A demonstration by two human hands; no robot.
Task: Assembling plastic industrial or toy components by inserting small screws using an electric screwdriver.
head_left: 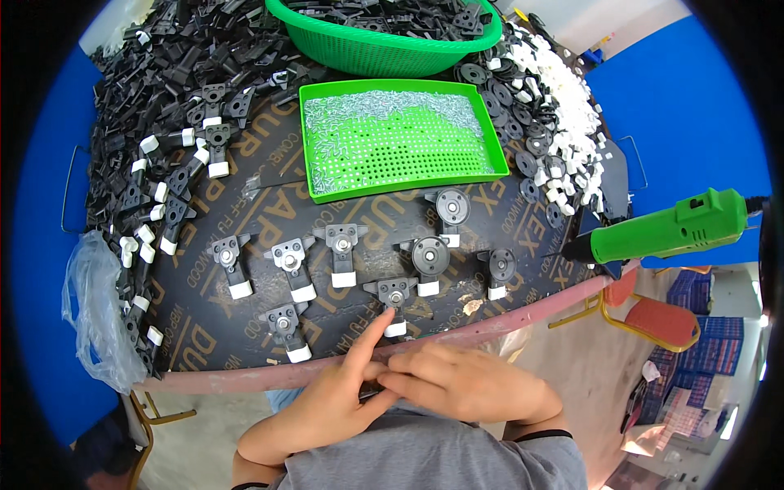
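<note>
The left hand (327, 404) is extended by its index finger to the black bracket with a white end piece (394, 296) just ahead of it at the near edge of the counter (245, 327); nothing is grasped, the other fingers being loosely curled. The right hand (465, 382) is laid just beside it, clenched loosely, with no thing seen in it. The fingertip is best kept on the centre screw so the bracket is held flat. Farther ahead a green tray of small screws (400, 135) is set; to the right a green power screwdriver (665, 229) is hung. Blue stacked boxes (702, 343) are seen low right.
</note>
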